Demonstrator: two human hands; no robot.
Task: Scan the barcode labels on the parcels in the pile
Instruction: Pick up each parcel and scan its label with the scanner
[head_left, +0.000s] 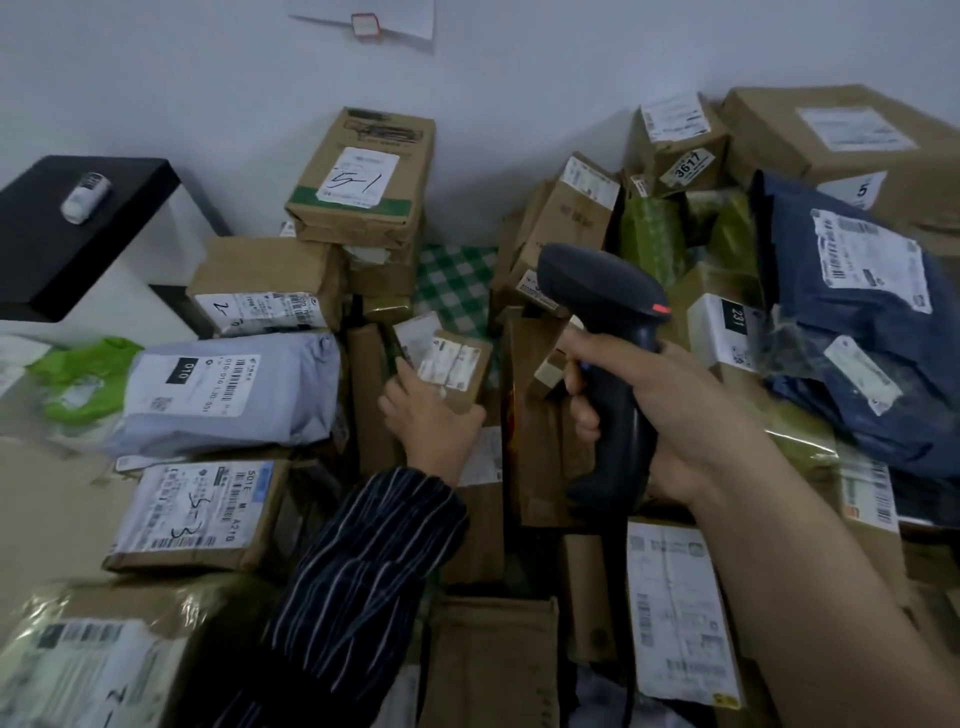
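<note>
Pale wall (519, 78) backs a pile of parcels that spreads across the whole view. At far left a label roll (85, 197) lies on a black table (52, 249), and nearer sits a grey mailer (234, 395) with its label facing up. In the middle the left hand (431, 415), in a striped sleeve (363, 561), grips a small box (465, 358) among upright cartons, probably tilting its white labels up for reading. Just right of it the right hand (670, 415) is wrapped round the handle of the scanner (608, 322). Its head is raised and points far-left, roughly toward that box. Tall cartons crowd both sides of the box, and a blue mailer (857, 322) slumps over boxes at right, likely hiding labels beneath.
</note>
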